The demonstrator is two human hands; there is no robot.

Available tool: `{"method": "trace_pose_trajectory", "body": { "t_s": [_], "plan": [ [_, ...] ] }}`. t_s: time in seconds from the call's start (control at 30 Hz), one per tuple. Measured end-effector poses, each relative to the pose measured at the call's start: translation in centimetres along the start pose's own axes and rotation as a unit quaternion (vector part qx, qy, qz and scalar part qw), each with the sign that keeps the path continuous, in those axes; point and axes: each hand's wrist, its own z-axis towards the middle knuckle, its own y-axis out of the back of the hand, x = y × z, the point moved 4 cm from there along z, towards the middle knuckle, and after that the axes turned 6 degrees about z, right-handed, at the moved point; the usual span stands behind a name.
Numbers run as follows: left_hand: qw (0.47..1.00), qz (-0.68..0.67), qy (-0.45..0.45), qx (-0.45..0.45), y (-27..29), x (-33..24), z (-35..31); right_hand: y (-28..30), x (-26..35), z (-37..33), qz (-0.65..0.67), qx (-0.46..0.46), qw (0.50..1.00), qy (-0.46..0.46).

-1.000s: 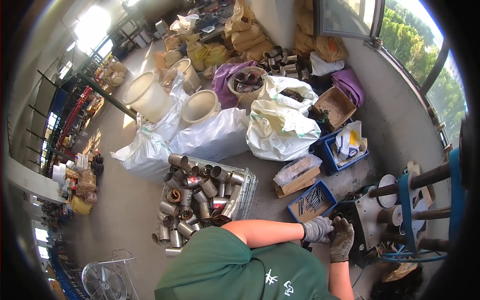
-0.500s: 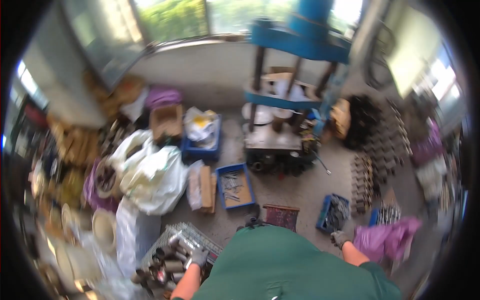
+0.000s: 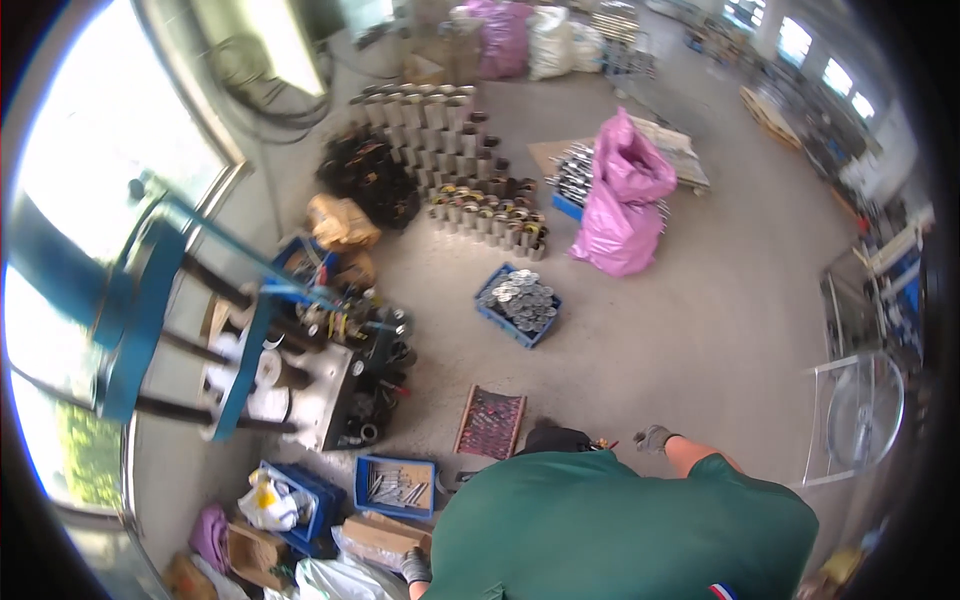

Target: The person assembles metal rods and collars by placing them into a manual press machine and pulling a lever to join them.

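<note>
My right hand [image 3: 655,438], in a grey glove, hangs over the bare floor to the right of my green-shirted body. Its fingers look loosely bent and apart, with no held thing visible. At the lower edge my left hand [image 3: 415,567], gloved too, is beside a long cardboard box [image 3: 385,538]; its fingers are too small and blurred to read. Ahead of me a dark red slatted mat or stool top [image 3: 491,422] stands low. Left of it sits a blue tray [image 3: 428,463] with metal rods, and farther off a blue bin [image 3: 527,338] heaped with flat metal pieces.
A blue press [image 3: 150,300] with a metal bed stands by the window at left. Rows of metal cylinders [image 3: 430,130] fill the floor farther ahead. Pink sacks [image 3: 622,225] lean by a crate of shiny parts [image 3: 572,180]. A round fan [image 3: 865,410] stands at right.
My view and body have turned to the right, so the press now appears at left. The wire basket of metal parts that was by my left hand has gone out of view.
</note>
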Motion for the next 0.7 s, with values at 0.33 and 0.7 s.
{"method": "trace_pose_trajectory", "body": {
  "t_s": [0.33,0.7],
  "plan": [
    [0.967,0.230,-0.087,0.066,-14.6,-6.3,-4.6,8.5,-11.2,14.2,0.022,0.215,0.924,0.314],
    [0.967,0.165,-0.173,-0.093,-14.4,-19.3,-11.4,22.2,12.4,20.8,0.142,0.044,0.988,-0.045]
  ]
}}
